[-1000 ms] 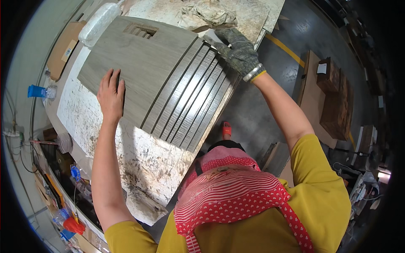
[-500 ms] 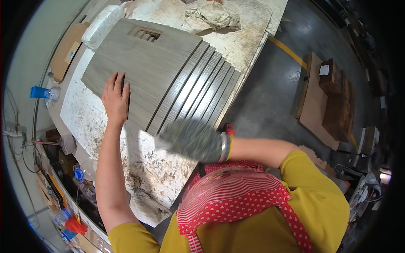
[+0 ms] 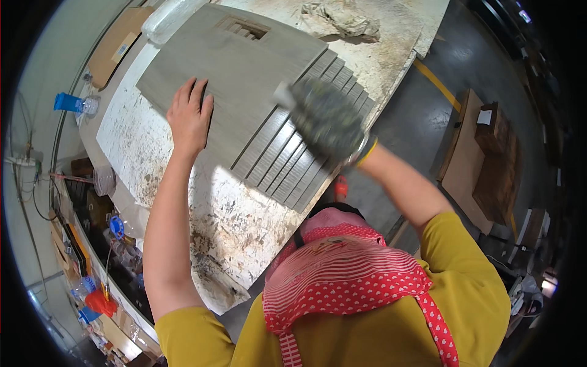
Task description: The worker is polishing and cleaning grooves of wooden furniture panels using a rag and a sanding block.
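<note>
A stack of grey wood-grain panels [image 3: 238,73] lies on the worktable, the right-hand edges stepped like stairs. A rectangular cut-out [image 3: 243,27] opens near the far edge of the top panel, with slats or lower layers showing inside. My bare left hand [image 3: 188,116] rests on the top panel's left edge, fingers stretched out. Over the stepped edges is my right hand [image 3: 327,119], in a dark mottled glove and smeared by motion. Its fingers look closed round a small pale thing [image 3: 283,96], too blurred to name. Whether that thing touches the panel I cannot tell.
The worktable [image 3: 238,214] is white, with brown stains. A crumpled cloth [image 3: 339,23] lies at its far side, a plastic-wrapped bundle [image 3: 173,18] at the far left. Bottles and a blue-topped container [image 3: 68,102] stand left. Brown boxes [image 3: 498,159] sit on the floor at right.
My gloved right hand has moved up and away from me, from the near corner of the stack to over the stepped edges. My left hand stays on the panel. The whole view has shifted.
</note>
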Available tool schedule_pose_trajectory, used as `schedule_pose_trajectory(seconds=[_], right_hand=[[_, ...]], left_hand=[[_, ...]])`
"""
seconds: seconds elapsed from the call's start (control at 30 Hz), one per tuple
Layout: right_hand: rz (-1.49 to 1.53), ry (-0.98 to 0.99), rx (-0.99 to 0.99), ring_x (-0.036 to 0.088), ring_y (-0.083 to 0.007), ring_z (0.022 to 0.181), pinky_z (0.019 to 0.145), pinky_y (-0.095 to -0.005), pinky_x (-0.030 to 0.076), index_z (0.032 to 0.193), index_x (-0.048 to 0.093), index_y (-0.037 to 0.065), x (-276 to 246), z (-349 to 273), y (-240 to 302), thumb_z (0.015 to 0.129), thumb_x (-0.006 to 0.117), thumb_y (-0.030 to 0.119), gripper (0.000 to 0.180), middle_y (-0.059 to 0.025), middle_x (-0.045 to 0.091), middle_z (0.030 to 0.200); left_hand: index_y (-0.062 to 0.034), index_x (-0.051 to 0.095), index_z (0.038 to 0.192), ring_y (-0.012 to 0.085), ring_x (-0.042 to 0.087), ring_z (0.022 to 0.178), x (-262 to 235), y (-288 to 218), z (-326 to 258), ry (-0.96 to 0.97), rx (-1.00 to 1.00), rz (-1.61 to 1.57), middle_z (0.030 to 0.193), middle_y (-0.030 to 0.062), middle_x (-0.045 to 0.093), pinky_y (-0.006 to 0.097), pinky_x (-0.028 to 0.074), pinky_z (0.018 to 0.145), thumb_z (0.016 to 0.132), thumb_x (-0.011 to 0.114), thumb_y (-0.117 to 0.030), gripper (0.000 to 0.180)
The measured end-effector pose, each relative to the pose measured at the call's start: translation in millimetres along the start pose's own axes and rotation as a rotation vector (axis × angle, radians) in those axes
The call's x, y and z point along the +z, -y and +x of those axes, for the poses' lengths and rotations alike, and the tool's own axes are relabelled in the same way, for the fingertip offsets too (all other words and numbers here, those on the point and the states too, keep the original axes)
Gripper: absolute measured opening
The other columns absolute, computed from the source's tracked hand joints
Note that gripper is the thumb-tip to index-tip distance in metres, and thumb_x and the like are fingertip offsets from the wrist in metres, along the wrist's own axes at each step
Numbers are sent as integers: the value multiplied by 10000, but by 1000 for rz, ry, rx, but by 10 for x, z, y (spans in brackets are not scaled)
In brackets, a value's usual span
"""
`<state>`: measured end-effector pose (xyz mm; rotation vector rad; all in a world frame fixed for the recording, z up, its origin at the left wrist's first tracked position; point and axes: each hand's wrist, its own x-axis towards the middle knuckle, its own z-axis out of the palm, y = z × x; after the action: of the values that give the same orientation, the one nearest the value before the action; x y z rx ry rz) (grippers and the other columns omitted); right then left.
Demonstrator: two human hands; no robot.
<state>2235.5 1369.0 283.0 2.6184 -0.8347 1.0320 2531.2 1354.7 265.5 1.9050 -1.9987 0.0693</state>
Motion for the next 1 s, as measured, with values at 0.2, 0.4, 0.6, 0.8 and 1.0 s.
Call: schedule_pose_trajectory(seconds=[0.2, 0.4, 0.6, 0.8, 1.0], right_hand=[[626, 339, 71, 564, -313, 990, 870, -429, 445, 1218, 535, 35, 133, -71, 1399, 864, 507, 196, 390, -149, 571, 1086], [1897, 630, 1086, 590, -122, 994, 864, -289, 496, 1272, 508, -6, 10, -198, 1132, 930, 551, 230, 418, -112, 597, 1167], [2531, 430, 1402, 582, -207, 1078, 916, -329, 493, 1324, 440, -19, -10, -372, 1368, 955, 473, 142, 404, -150, 572, 1210], [2342, 712, 1275, 606, -214, 1004, 865, -323, 511, 1299, 451, -43, 143, -378, 1706, 941, 516, 204, 440, -144, 595, 1149], [1195, 763, 238, 622, -256, 926, 790, -353, 500, 1165, 557, 48, 359, 60, 2433, 862, 607, 312, 406, -146, 622, 1039]], left_hand=[[-189, 508, 1292, 256, 380, 1289, 20, -2, 12, -21, 12, 24, 1374, 57, 444, 451, 284, 1035, 912, 483, -348, 412], [-192, 524, 1269, 254, 399, 1274, 34, -30, -15, -59, 14, 2, 1360, 55, 459, 464, 300, 1019, 906, 482, -362, 403], [-162, 519, 1282, 289, 428, 1246, 13, 62, -55, -71, 33, 22, 1339, 97, 478, 423, 337, 1012, 917, 490, -373, 423], [-86, 493, 1292, 299, 496, 1170, -636, 242, -363, -87, 5, -566, 1319, 125, 500, 348, 414, 936, 906, 537, -350, 470], [21, 607, 1122, 147, 608, 962, -1533, 422, -1405, 73, -212, -741, 1010, 76, 661, 263, 440, 880, 960, 513, -190, 283]])
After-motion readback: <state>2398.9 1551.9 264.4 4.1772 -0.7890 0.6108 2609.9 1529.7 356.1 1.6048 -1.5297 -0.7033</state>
